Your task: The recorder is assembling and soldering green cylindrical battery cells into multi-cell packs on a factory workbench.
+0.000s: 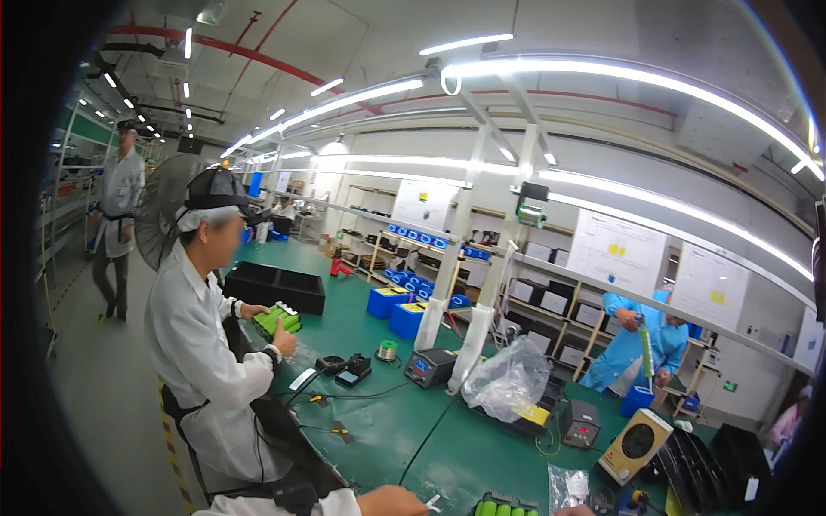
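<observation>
At the lower edge, my left hand comes in from a white sleeve, its back and knuckles showing and its fingers cut off by the frame. A small white piece lies on the green table just beside it. Right of that is a pack of green cylindrical battery cells, only its top part in view. Past the pack, a sliver of my right hand shows at the bottom rim; its fingers are hidden. What either hand holds, if anything, cannot be seen.
A seated co-worker on the left holds a green battery pack. Soldering stations, a clear plastic bag, a beige fan unit and blue batteries stand on the green table. Another person in blue works across it.
</observation>
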`<state>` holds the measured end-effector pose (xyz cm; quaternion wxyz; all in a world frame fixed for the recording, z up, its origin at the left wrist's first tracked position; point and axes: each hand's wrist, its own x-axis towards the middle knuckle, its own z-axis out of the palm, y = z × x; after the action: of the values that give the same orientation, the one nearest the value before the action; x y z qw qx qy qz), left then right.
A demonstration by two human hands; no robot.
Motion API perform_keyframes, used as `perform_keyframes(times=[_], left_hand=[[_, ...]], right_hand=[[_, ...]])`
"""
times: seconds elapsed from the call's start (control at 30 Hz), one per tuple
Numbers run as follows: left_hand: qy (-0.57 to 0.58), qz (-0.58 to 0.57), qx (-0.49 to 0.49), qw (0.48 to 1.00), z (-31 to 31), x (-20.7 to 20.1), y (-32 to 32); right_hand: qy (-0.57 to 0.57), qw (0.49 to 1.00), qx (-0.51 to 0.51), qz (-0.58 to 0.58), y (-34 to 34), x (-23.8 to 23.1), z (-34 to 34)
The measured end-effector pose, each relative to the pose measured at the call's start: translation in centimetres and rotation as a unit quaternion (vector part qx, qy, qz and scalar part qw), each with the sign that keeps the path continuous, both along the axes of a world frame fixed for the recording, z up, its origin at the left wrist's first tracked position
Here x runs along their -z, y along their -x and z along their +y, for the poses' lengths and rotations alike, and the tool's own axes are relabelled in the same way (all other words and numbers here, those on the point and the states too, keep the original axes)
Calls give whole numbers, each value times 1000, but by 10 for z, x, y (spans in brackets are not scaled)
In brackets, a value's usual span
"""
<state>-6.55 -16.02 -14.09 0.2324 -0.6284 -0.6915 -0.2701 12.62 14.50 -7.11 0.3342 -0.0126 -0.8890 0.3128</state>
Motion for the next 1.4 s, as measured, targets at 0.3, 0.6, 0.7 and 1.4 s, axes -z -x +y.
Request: perform_keyframes(times=[0.3, 0.6, 0.7, 1.4], left_hand=[[-73, 10, 57, 996, 44, 0, -71], [-139, 93, 33, 985, 40, 53, 7], [-20, 18, 146, 989, 29, -84, -61], [-96, -63, 93, 989, 79, -37, -28]], right_hand=[[-380, 910, -163, -29, 38, 205, 19], [-111, 940, -303, -116, -4, -33, -80], [-150, 966, -183, -100, -6, -16, -75], [67, 996, -43, -45, -6, 18, -37]])
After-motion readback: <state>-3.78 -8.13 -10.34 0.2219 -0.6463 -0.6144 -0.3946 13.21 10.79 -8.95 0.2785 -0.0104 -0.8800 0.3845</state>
